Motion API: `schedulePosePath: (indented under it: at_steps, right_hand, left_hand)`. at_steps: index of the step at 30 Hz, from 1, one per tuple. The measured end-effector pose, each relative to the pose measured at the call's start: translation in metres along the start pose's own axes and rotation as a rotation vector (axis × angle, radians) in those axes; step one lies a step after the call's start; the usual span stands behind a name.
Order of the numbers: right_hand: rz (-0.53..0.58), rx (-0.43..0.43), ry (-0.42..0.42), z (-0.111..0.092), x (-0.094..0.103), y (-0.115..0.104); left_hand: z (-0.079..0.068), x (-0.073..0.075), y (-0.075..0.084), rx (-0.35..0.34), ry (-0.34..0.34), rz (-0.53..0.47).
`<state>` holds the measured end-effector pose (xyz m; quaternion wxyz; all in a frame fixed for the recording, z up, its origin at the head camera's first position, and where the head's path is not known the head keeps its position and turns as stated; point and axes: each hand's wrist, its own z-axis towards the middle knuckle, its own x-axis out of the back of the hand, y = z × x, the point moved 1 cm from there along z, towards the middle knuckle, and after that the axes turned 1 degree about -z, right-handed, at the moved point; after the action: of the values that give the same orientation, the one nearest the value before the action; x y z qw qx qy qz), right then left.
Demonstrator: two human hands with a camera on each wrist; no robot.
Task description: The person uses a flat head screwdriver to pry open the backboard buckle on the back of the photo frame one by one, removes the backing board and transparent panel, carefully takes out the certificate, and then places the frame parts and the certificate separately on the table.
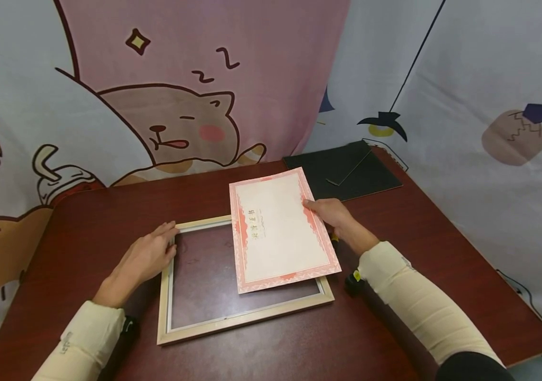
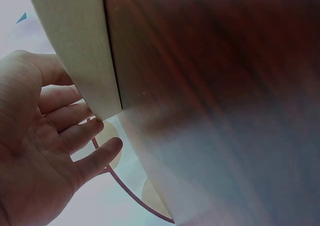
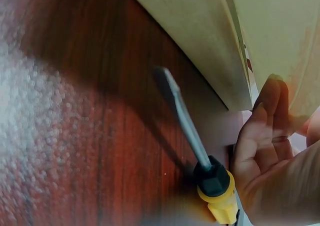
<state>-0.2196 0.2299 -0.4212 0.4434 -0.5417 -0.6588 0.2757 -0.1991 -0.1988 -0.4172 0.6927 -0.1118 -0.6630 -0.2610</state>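
Observation:
My right hand (image 1: 340, 219) pinches the right edge of a certificate (image 1: 280, 233), a cream sheet with a pink-red border and gold characters. The sheet is held tilted over the right part of a light wooden picture frame (image 1: 247, 318), which lies on the table. In the right wrist view, the fingers (image 3: 270, 118) are behind the sheet. My left hand (image 1: 144, 254) rests against the frame's far left corner. The left wrist view shows its fingers (image 2: 82, 136) extended, touching the frame's outer side (image 2: 82, 51).
A screwdriver (image 3: 187, 128) with a yellow and black handle lies right of the frame, partly hidden by my right arm in the head view. A dark backing board (image 1: 361, 169) with a stand lies at the table's far right corner. A cartoon-print curtain (image 1: 271, 79) hangs behind the table (image 1: 442, 264).

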Motion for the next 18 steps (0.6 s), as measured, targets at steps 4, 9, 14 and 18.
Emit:
schedulePosePath:
  at_steps: [4, 9, 14, 18]
  right_hand:
    - [0.004, 0.014, -0.015, -0.0015, 0.0011, -0.0012]
    - [-0.004, 0.042, -0.03, -0.0028, 0.0019, -0.0017]
    - [0.005, 0.048, -0.037, -0.0019, 0.0006, -0.003]
    - [0.027, 0.053, -0.044, 0.0001, 0.0004, -0.0031]
  left_hand:
    - [0.0002, 0.0003, 0.0001, -0.002, 0.004, 0.001]
    - [-0.0001, 0.0003, 0.0, -0.008, 0.011, 0.002]
    - [-0.0003, 0.0004, -0.0003, -0.011, 0.013, 0.002]
    - [0.0, 0.0006, -0.0002, -0.009, 0.011, -0.004]
